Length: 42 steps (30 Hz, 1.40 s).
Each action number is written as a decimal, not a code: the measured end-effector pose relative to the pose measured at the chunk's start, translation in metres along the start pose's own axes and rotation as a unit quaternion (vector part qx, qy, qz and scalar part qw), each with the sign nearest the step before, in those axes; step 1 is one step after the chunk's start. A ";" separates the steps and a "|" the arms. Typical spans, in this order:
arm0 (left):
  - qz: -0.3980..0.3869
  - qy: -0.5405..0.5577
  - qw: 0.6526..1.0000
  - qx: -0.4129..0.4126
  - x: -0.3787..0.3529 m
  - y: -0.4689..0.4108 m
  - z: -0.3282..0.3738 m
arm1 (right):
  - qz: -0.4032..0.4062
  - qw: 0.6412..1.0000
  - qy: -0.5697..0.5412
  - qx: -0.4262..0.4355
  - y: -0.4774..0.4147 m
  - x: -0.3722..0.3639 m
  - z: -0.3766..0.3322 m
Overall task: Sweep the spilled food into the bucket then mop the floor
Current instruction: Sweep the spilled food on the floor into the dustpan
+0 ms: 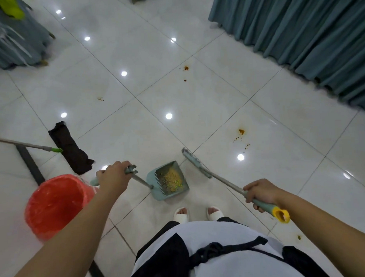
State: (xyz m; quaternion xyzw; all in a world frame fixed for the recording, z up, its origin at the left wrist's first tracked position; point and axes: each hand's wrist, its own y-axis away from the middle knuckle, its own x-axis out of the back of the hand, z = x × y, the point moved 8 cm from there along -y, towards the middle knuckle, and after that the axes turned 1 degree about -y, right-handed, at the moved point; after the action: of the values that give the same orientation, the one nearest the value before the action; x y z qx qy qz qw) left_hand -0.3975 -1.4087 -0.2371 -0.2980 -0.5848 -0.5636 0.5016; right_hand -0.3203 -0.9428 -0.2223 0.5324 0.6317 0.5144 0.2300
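L grip [113,175]: wrapped tight on dustpan [168,181] handle
R grip [260,192]: wrapped tight on broom [196,163] handle
Dustpan: food inside
Bucket [55,205]: by L arm

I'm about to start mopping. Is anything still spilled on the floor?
Yes. Orange-brown splatters remain on the tiles beyond the broom, more further out, and a speck by the right hand. The dustpan holds swept food.

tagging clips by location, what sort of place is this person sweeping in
Probably a restaurant or banquet hall, though that is a guess. Long teal drapes hang to the glossy white tile floor, more draped teal fabric stands at the far left, and the person wears a dark apron.
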 end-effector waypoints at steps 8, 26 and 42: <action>0.039 0.087 0.991 0.091 -0.013 0.093 0.002 | -0.004 0.990 0.126 0.067 -0.036 0.024 -0.033; 0.182 0.226 0.881 0.375 -0.060 0.291 -0.022 | -0.003 0.921 0.378 0.099 -0.104 -0.039 -0.001; 0.163 0.448 0.810 0.341 -0.173 0.355 -0.092 | 0.063 0.959 0.266 0.069 -0.009 -0.046 0.050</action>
State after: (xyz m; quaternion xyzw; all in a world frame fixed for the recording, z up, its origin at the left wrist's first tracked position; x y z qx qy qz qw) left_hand 0.0057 -1.3928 -0.2816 0.0862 -0.3926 -0.3091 0.8619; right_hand -0.2668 -0.9639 -0.2606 0.4293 0.6695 0.6060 -0.0168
